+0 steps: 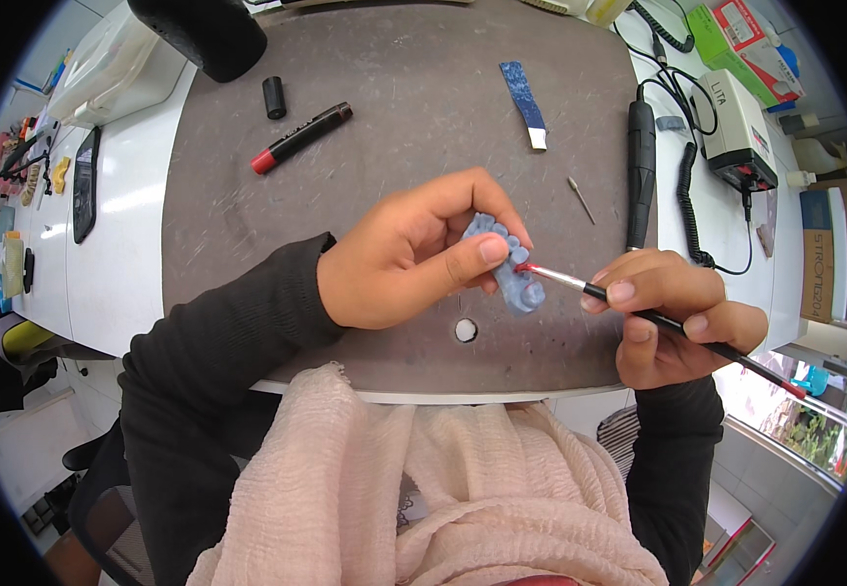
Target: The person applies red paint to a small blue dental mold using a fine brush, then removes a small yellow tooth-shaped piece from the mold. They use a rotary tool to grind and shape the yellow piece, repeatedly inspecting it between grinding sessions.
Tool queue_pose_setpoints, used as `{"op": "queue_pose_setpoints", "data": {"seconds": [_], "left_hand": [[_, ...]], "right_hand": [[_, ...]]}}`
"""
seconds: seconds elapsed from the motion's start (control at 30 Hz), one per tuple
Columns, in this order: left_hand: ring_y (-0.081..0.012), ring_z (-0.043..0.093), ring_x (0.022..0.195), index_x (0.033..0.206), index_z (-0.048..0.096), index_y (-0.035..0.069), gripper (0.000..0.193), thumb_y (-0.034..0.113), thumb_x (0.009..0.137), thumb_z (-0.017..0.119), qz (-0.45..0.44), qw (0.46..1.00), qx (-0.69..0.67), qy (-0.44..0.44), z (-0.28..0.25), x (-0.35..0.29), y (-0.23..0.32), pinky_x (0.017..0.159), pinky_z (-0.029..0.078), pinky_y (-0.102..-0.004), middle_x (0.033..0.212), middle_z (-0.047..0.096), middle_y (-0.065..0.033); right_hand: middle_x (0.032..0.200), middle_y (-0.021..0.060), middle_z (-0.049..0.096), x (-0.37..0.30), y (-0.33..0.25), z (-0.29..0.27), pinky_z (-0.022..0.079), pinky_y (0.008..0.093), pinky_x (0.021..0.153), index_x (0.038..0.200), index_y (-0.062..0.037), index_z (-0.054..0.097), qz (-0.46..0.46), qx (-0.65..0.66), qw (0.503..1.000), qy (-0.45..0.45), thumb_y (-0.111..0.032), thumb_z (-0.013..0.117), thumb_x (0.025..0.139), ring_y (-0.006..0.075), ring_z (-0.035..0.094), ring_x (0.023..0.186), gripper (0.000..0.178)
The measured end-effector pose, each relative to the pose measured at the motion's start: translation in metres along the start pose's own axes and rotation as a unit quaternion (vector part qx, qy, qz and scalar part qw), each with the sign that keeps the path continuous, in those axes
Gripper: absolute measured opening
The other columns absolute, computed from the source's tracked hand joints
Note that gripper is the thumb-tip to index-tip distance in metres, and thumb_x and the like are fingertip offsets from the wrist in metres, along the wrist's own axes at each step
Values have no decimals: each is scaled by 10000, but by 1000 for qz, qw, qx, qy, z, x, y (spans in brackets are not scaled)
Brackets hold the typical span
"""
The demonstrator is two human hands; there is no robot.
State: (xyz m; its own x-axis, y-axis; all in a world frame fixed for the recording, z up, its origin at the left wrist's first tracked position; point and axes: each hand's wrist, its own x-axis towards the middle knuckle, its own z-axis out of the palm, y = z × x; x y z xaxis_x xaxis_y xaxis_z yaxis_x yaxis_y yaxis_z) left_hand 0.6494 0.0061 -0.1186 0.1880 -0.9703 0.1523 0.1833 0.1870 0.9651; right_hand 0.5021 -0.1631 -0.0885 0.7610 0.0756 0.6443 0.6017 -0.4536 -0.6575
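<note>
- A scratched brown mat (pixel 248 225) covers the middle of a white table (pixel 116 293), above a pale tiled floor (pixel 736 483).
- A blue dental model (pixel 518 290) is held over the mat's near half, gripped between the left hand's (pixel 414 254) thumb and fingers, which cover part of it.
- The right hand (pixel 682 303) grips a slim brush (pixel 658 319), its red tip touching the model.
- Near the mat's far left corner: red-ended marker (pixel 301 137), black cap (pixel 274 98), dark bottle (pixel 204 39).
- Toward its right edge: blue strip (pixel 521 98), thin metal bit (pixel 581 199), black handpiece (pixel 640 161).
</note>
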Motion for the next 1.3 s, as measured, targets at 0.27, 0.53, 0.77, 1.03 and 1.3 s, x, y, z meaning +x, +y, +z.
{"op": "queue_pose_setpoints", "data": {"seconds": [0.27,0.53,0.77,1.03,1.3], "left_hand": [[-36,388,575,972,464,19,195,188,878,438,-1,1000,-6,2,0,0,-1,542,347,-170,778,503,-25],[-33,387,570,968,467,17,189,179,874,446,10,1000,6,-5,-1,0,-1,531,346,-168,783,509,-24],[-60,481,651,968,474,12,184,162,861,473,32,999,37,3,-1,-1,-4,603,392,-190,824,537,-43],[-91,530,661,905,532,-2,171,98,776,583,75,956,283,34,-6,-4,5,602,416,-202,793,569,-71],[-89,511,541,835,562,23,206,88,674,673,131,923,357,61,-4,-4,6,478,397,-186,712,585,-62]], "right_hand": [[823,222,570,0,0,1,503,370,581,854,-109,188,2,-23,1000,12,88,562,704,308,607,665,449],[801,218,558,2,3,0,514,336,591,879,-84,218,4,33,999,19,93,531,726,293,613,686,391],[808,208,538,2,8,-1,514,323,581,909,-83,230,3,68,995,72,79,506,738,260,596,653,363],[796,193,539,1,10,-3,508,312,578,904,-88,232,4,85,992,91,66,499,733,240,581,644,352],[789,211,547,3,8,-4,494,336,599,892,-87,232,25,86,995,46,88,497,712,261,581,673,365]]}}
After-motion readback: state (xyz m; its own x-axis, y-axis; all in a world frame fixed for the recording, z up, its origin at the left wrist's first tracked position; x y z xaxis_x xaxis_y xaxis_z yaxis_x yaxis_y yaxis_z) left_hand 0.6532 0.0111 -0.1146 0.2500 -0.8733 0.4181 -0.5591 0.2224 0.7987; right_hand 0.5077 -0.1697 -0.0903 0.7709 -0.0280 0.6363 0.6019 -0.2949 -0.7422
